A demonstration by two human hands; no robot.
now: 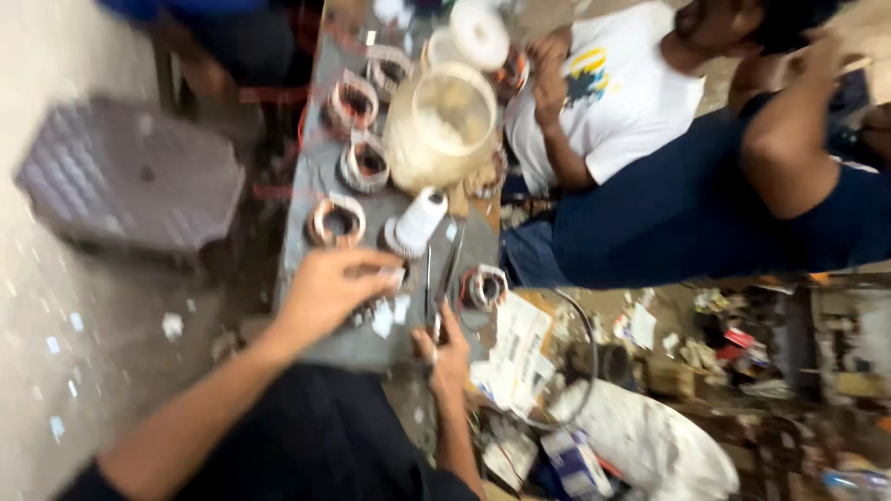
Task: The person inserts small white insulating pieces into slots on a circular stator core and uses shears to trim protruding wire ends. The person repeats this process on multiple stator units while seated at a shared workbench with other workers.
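The picture is blurred by motion. My left hand [332, 289] hovers over the near end of a narrow grey bench [320, 167], fingers curled around a small white scrap at a copper-wound motor stator [371, 311]. My right hand [445, 353] sits at the bench's near edge, closed on the handles of a thin metal tool [436, 278] that points away from me. More wound stators [335, 222] lie along the bench, one [484, 287] just right of the tool. A white thread spool [417, 221] stands past my hands.
A large clear plastic jar [442, 125] with a white lid [479, 34] behind it stands mid-bench. Two other people [640, 93] sit at the right. A grey plastic stool [125, 172] stands left. Papers, a white sack [650, 441] and clutter lie on the floor at right.
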